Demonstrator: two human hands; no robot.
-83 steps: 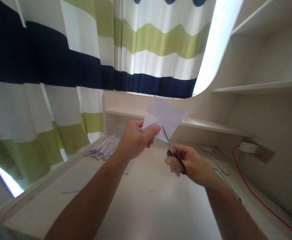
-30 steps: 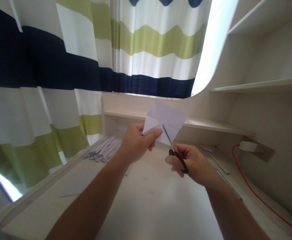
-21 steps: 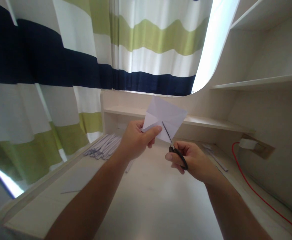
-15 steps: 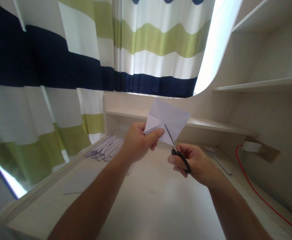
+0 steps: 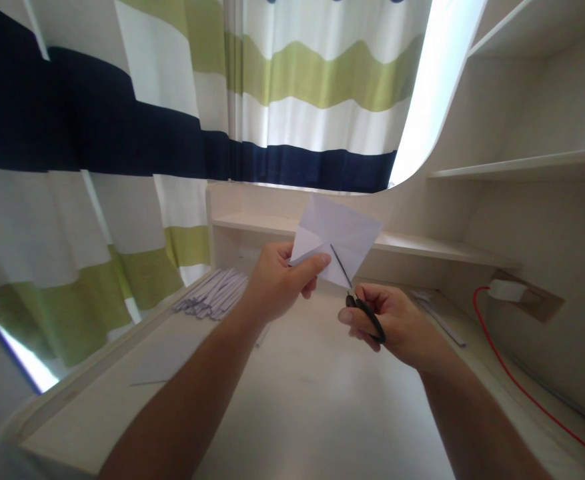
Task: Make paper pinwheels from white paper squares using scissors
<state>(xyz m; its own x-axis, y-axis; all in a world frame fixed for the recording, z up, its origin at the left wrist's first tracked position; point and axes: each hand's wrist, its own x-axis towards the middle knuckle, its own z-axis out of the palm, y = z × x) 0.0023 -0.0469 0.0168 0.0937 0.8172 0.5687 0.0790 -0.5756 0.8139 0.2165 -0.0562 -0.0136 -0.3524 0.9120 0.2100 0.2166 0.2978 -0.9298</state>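
Note:
My left hand [image 5: 287,277] pinches a white, creased square of paper [image 5: 339,223] by its lower left side, thumb on top. The paper is held up above the desk, one corner pointing up. In my right hand [image 5: 385,323] is a pair of scissors [image 5: 365,317] with black handles, fingers through the loops. Their blades lie along the paper from its lower corner toward the middle, tip near my left thumb. The blades look nearly together; the lower blade is hidden behind the paper.
A pile of thin folded paper strips [image 5: 212,293] lies at the desk's left back. Nearer, a flat white sheet [image 5: 159,360] is partly behind my left forearm. On the right are a few strips [image 5: 442,320], a white plug [image 5: 506,290] and a red cable [image 5: 517,387]. Shelves [image 5: 522,167] stand alongside.
Both hands, the paper and the scissors keep nearly the same pose. The right hand has shifted very slightly to the right, and the view has tilted a touch.

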